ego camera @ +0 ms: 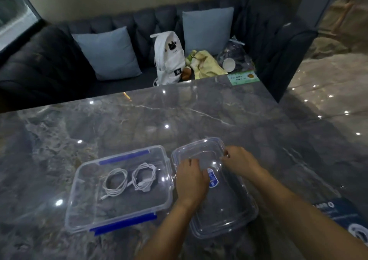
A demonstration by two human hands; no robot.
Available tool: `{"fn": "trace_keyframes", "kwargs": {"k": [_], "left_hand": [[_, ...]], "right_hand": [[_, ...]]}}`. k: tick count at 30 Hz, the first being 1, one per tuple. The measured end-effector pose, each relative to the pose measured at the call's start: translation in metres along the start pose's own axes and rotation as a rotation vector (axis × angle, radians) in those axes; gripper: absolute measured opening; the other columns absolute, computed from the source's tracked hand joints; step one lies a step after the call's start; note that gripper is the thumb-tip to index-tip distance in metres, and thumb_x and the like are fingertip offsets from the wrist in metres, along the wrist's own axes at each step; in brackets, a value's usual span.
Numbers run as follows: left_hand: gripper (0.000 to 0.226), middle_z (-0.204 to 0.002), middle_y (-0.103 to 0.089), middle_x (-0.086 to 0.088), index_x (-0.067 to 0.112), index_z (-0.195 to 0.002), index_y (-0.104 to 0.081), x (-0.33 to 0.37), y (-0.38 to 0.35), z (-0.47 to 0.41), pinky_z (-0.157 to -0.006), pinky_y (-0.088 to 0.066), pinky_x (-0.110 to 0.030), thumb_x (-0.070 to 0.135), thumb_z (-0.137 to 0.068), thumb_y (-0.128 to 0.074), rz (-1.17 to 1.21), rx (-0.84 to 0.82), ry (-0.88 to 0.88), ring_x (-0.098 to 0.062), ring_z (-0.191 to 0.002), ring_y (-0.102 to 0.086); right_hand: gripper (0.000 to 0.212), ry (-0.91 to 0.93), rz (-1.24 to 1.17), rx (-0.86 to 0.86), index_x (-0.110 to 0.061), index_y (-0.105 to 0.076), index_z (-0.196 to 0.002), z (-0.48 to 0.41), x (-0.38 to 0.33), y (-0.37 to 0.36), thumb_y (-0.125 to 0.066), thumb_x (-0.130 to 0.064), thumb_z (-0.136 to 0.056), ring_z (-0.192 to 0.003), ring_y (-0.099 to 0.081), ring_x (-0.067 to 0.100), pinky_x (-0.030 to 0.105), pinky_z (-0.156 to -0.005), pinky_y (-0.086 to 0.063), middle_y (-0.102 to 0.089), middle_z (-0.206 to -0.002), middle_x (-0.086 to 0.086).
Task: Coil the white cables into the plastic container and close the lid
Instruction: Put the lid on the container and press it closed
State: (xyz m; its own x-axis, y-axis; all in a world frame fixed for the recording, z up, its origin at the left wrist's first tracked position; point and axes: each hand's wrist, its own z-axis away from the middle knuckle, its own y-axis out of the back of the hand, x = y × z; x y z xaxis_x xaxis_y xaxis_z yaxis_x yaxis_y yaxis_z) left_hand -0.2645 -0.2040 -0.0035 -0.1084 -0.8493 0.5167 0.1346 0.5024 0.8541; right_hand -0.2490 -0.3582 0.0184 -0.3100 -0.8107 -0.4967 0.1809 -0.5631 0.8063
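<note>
A clear plastic container [83, 182] with blue latches sits on the table at the left. Two coiled white cables lie inside it side by side: one cable [115, 182] to the left, the other cable [144, 177] to the right. The clear lid [229, 210], with a blue and white sticker, lies flat just right of the container. My left hand [191, 182] rests palm down on the lid near its left edge, fingers curled. My right hand [239, 160] pinches the lid's far right rim.
The grey marble table [179, 120] stretches far ahead. A dark printed box [350, 218] lies at the near right edge, a green card [243, 77] at the far edge. Behind are a dark sofa with cushions, a white backpack [169, 58] and bags.
</note>
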Motion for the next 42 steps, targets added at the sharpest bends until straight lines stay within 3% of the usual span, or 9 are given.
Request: {"fn": "trace_keyframes", "kwargs": {"k": [3, 8, 14, 19, 25, 28, 31, 37, 42], "left_hand": [[0.052, -0.136, -0.044, -0.017, 0.005, -0.131, -0.041, -0.01, -0.018, 0.016, -0.106, -0.031, -0.038, 0.024, -0.084, -0.052, -0.106, -0.048, 0.086, -0.032, -0.126, -0.038], [0.085, -0.152, -0.015, -0.028, 0.001, -0.145, -0.007, -0.011, -0.032, 0.029, -0.117, -0.011, -0.043, 0.041, -0.085, -0.053, -0.005, -0.168, 0.385, -0.039, -0.142, -0.013], [0.048, -0.119, -0.058, -0.026, 0.002, -0.115, -0.049, 0.002, -0.012, 0.015, -0.094, -0.049, -0.049, 0.008, -0.069, -0.064, 0.868, 0.094, 0.641, -0.037, -0.105, -0.058], [0.027, -0.061, -0.067, -0.016, -0.001, -0.069, -0.071, -0.003, 0.008, 0.01, -0.049, -0.055, -0.029, 0.005, -0.084, -0.05, 1.355, -0.178, 0.85, -0.024, -0.051, -0.065], [0.008, -0.07, -0.068, -0.01, -0.001, -0.086, -0.063, 0.009, 0.014, 0.007, -0.066, -0.055, -0.033, 0.001, -0.086, -0.056, 1.296, -0.299, 0.773, -0.018, -0.063, -0.063], [0.013, -0.073, -0.07, -0.01, -0.003, -0.097, -0.062, 0.006, 0.027, 0.001, -0.06, -0.058, -0.027, 0.002, -0.087, -0.055, 1.348, -0.27, 0.689, -0.015, -0.059, -0.067], [0.011, -0.061, -0.072, -0.006, 0.001, -0.084, -0.062, 0.001, 0.048, -0.004, -0.05, -0.057, -0.022, 0.002, -0.088, -0.052, 1.487, -0.225, 0.659, -0.013, -0.052, -0.068], [0.017, -0.059, -0.072, -0.007, 0.002, -0.079, -0.062, -0.029, 0.102, 0.004, -0.061, -0.058, -0.025, 0.004, -0.09, -0.049, 1.787, -0.068, 0.595, -0.015, -0.056, -0.069], [0.022, -0.06, -0.071, -0.004, 0.006, -0.077, -0.063, -0.077, 0.139, 0.019, -0.076, -0.054, -0.026, 0.008, -0.092, -0.047, 2.059, 0.106, 0.495, -0.011, -0.059, -0.067]], "right_hand": [[0.039, -0.007, -0.013, -0.026, -0.012, -0.056, -0.119, 0.002, 0.017, -0.011, -0.054, -0.022, -0.081, -0.108, -0.057, 0.034, 0.033, -0.084, -0.047, -0.061, -0.12, 0.018], [0.078, -0.084, 0.053, -0.113, -0.012, -0.012, -0.145, 0.014, 0.025, -0.034, -0.055, -0.039, -0.085, -0.138, -0.023, 0.032, 0.047, -0.111, -0.025, -0.024, -0.151, 0.014], [0.074, -0.087, -0.118, -0.061, -0.012, -0.024, -0.141, 0.021, 0.024, -0.045, -0.059, -0.038, -0.082, -0.132, -0.03, 0.036, 0.045, -0.109, -0.028, -0.033, -0.144, 0.018], [0.055, -0.213, -0.194, -0.012, -0.019, -0.04, -0.132, 0.012, 0.029, -0.033, -0.058, -0.036, -0.083, -0.127, -0.037, 0.038, 0.047, -0.105, -0.032, -0.044, -0.136, 0.019], [0.042, -0.177, -0.359, 0.036, -0.015, -0.052, -0.12, 0.011, 0.026, -0.02, -0.061, -0.029, -0.081, -0.114, -0.051, 0.035, 0.05, -0.098, -0.04, -0.055, -0.125, 0.015], [0.037, -0.091, -0.386, 0.131, -0.015, -0.054, -0.118, 0.012, 0.017, -0.007, -0.062, -0.026, -0.083, -0.11, -0.054, 0.034, 0.048, -0.097, -0.043, -0.056, -0.122, 0.016], [0.037, 0.064, -0.305, 0.217, -0.016, -0.054, -0.121, 0.012, -0.004, 0.011, -0.06, -0.024, -0.085, -0.115, -0.05, 0.032, 0.045, -0.102, -0.038, -0.054, -0.126, 0.015], [0.043, 0.346, -0.14, 0.259, -0.018, -0.049, -0.129, 0.013, -0.069, 0.035, -0.057, -0.026, -0.088, -0.122, -0.046, 0.026, 0.043, -0.105, -0.035, -0.048, -0.136, 0.008], [0.049, 0.286, -0.161, 0.352, -0.012, -0.047, -0.13, 0.013, -0.113, 0.022, -0.055, -0.035, -0.088, -0.122, -0.046, 0.031, 0.044, -0.104, -0.035, -0.049, -0.134, 0.013]]}}
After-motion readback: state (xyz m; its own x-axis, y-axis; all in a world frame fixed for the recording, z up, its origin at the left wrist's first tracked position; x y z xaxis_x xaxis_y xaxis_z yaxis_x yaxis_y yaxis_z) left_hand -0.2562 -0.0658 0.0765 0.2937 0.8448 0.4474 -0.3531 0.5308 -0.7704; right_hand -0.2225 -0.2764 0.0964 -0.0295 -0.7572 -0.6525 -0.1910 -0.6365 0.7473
